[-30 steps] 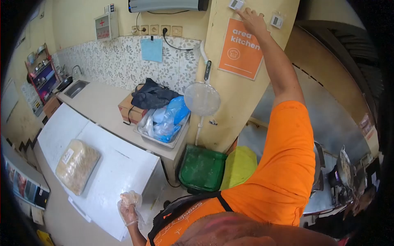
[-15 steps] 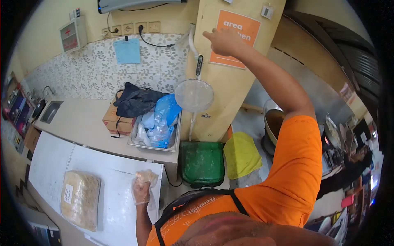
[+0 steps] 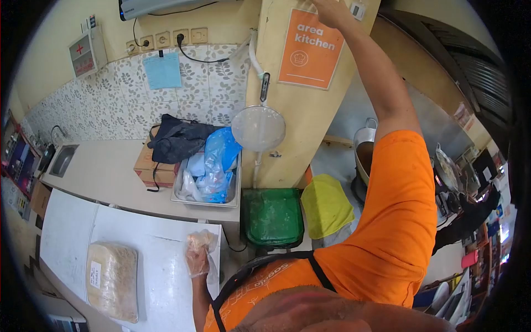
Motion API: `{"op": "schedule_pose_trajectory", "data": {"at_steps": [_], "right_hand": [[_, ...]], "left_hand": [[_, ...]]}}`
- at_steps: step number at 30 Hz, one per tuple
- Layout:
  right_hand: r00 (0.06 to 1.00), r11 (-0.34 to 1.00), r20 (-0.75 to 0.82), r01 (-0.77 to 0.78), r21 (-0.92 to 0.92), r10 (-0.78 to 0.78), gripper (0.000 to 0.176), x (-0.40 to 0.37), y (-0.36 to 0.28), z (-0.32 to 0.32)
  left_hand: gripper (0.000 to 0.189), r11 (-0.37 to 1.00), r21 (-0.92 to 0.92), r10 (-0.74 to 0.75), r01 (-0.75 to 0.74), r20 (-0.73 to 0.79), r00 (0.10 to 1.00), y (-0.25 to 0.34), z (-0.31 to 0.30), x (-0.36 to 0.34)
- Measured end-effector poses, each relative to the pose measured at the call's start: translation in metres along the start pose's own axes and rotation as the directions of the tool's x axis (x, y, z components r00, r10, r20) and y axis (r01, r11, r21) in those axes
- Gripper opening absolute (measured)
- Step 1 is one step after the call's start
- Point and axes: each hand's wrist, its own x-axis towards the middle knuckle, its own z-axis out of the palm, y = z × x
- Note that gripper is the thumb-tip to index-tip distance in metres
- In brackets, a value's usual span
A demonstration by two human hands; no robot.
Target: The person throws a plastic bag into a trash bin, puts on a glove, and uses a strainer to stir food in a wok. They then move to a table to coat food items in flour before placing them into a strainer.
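My left hand [image 3: 200, 255], in a loose clear plastic glove, hangs over the near right corner of the white worktop [image 3: 160, 276]. Its fingers look curled in. Something pale shows at the fingertips, but I cannot make out what it is. My right hand [image 3: 334, 13] is bare and raised high against the yellow pillar, at the upper edge of the orange "area kitchen" poster [image 3: 310, 50]. The frame's top edge cuts off its fingertips. To the left on the worktop lies a bulky, clear-wrapped package [image 3: 113, 282] of pale brown contents with a white label.
A metal tray [image 3: 235, 191] of plastic bags stands on the counter beside a cardboard box [image 3: 149, 166] with dark cloth over it. A strainer [image 3: 258, 128] hangs on the pillar. Below are a green bin [image 3: 273, 218] and a yellow cloth [image 3: 327, 207]. A pan [image 3: 362, 157] stands behind my right arm.
My right hand has moved up and to the right, off the front of the poster, uncovering its lettering. My left hand has shifted slightly right. The view has shifted a little.
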Motion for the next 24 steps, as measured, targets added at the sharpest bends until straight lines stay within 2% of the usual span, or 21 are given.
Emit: {"op": "schedule_pose_trajectory", "data": {"at_steps": [3, 6, 9, 12, 13, 15, 18, 21, 24], "right_hand": [[0.996, 0.996, -0.081, 0.033, -0.085, -0.040, 0.064, 0.009, 0.001, 0.015], [0.998, 0.996, -0.020, 0.053, -0.074, -0.054, 0.063, -0.010, -0.014, -0.017], [0.993, 0.987, -0.095, 0.048, -0.154, -0.063, 0.059, -0.015, -0.014, -0.016], [0.968, 0.959, -0.216, 0.068, -0.274, -0.130, 0.055, -0.008, -0.015, -0.003], [0.972, 0.977, -0.220, 0.039, -0.208, -0.086, 0.054, -0.008, -0.015, -0.005], [0.979, 0.997, -0.205, -0.006, -0.081, -0.011, 0.051, -0.018, -0.017, -0.006], [0.999, 0.990, -0.032, -0.003, -0.138, -0.002, 0.052, -0.023, -0.008, -0.011], [0.998, 0.989, -0.053, 0.033, -0.141, -0.041, 0.054, -0.012, 0.001, 0.006], [0.999, 0.993, -0.049, 0.011, -0.116, -0.017, 0.057, -0.006, 0.001, 0.007]], "left_hand": [[0.035, 0.993, -0.007, -0.116, 0.117, 0.032, 0.993, -0.007, -0.017, -0.017], [0.034, 0.994, 0.011, -0.113, 0.113, -0.031, 0.993, 0.013, -0.025, -0.024], [0.034, 0.991, -0.049, -0.129, 0.124, -0.116, 0.985, 0.004, -0.026, -0.023], [0.036, 0.995, 0.003, -0.095, 0.096, -0.127, 0.987, 0.001, -0.017, -0.017], [0.036, 0.996, 0.024, -0.086, 0.088, -0.093, 0.992, 0.003, -0.014, -0.011], [0.038, 0.994, 0.061, -0.087, 0.089, -0.022, 0.996, 0.010, -0.006, -0.008], [0.036, 0.993, 0.094, -0.082, 0.078, 0.040, 0.996, 0.047, 0.008, -0.002], [0.032, 1.000, 0.005, -0.025, 0.025, 0.037, 0.999, 0.039, 0.016, 0.010], [0.031, 0.998, 0.051, -0.049, 0.047, 0.055, 0.997, 0.045, 0.022, 0.012]]}}
